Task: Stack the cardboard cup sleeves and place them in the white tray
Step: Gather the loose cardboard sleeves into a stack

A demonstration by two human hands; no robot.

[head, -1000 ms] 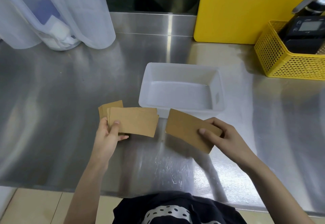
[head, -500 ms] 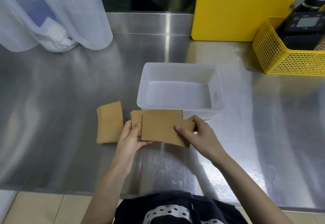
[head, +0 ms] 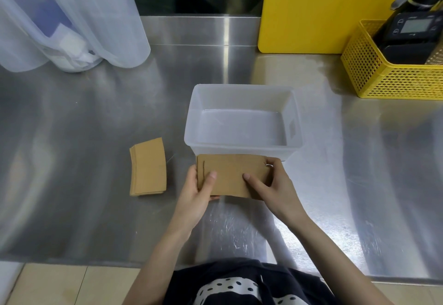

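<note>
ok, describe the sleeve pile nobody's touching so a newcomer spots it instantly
Start at the white tray in the middle of the steel counter and look to its left. There a small pile of brown cardboard sleeves lies flat on the steel. Unlike the sleeves held between left hand and right hand in front of the tray, no hand touches it.

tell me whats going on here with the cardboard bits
A person holds a stack of cardboard cup sleeves between the left hand and right hand, just in front of the white tray, which has nothing in it yet. A second pile of sleeves lies on the steel counter, untouched.
</note>
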